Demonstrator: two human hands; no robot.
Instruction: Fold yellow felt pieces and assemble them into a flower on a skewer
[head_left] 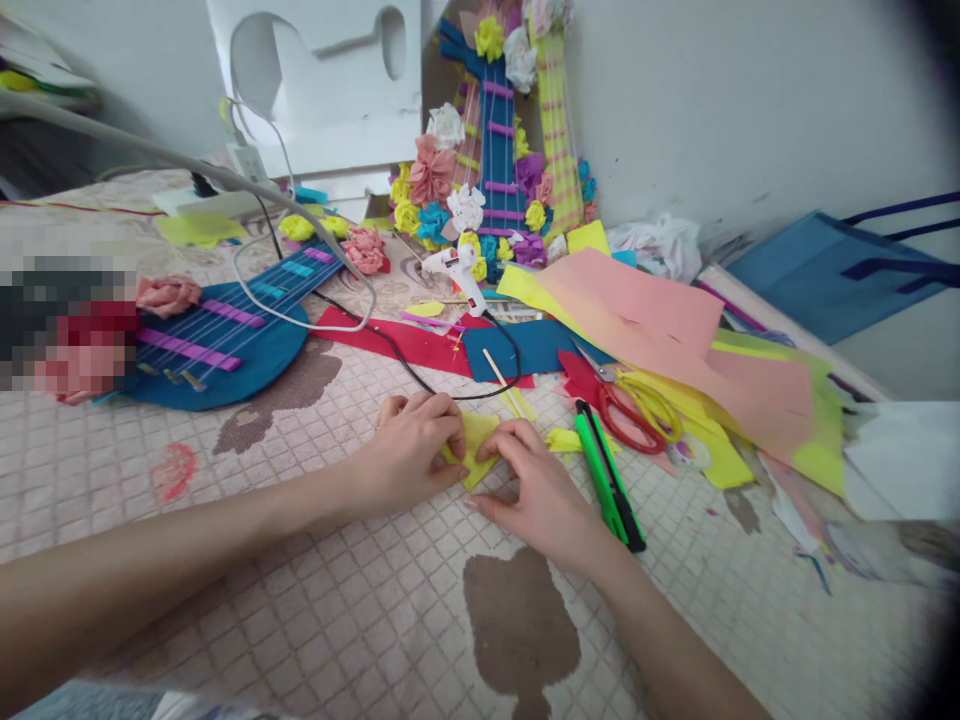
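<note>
As the left hand and right hand meet at the table, a yellow piece sits between them!
Left fingers look pinched on its left edge; right fingers touch it, thumb standing apart. One pink flower is already formed by the blue guitar; this piece seems flattish, shaping mostly left to do.

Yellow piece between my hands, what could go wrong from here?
The yellow piece looks thin, so it might crease or tear between your left hand and right hand. The black cord loops just beyond them; a snag could drag the glue gun. The green cutter lies beside the right hand and might get knocked.
</note>
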